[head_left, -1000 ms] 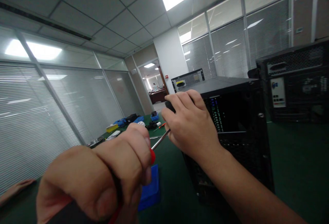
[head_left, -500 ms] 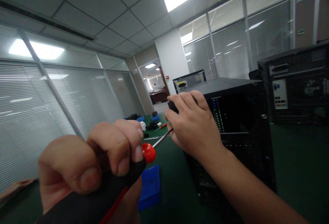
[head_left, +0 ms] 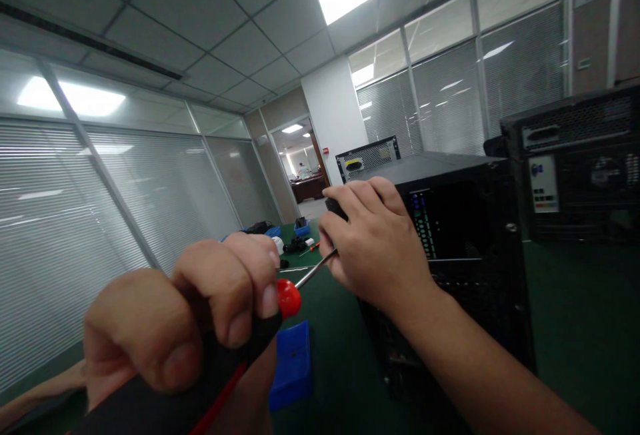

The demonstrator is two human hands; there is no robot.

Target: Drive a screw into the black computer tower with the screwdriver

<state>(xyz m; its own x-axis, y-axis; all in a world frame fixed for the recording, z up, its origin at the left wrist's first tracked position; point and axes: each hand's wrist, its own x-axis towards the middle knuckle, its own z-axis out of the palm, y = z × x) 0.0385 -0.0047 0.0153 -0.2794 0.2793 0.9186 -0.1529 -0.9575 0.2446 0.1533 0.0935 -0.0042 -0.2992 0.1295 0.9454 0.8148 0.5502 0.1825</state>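
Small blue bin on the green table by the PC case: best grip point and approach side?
Take the blue bin by its long side walls, from above: it sits flat and open-topped. The screwdriver in the left hand overhangs its near-left side; the PC case crowds its right.

Left hand [head_left: 185, 328] is held low and near, fingers curled closed in a fist-like grip. Right hand [head_left: 373, 245] is extended forward, forearm bare, fingers bent and closed
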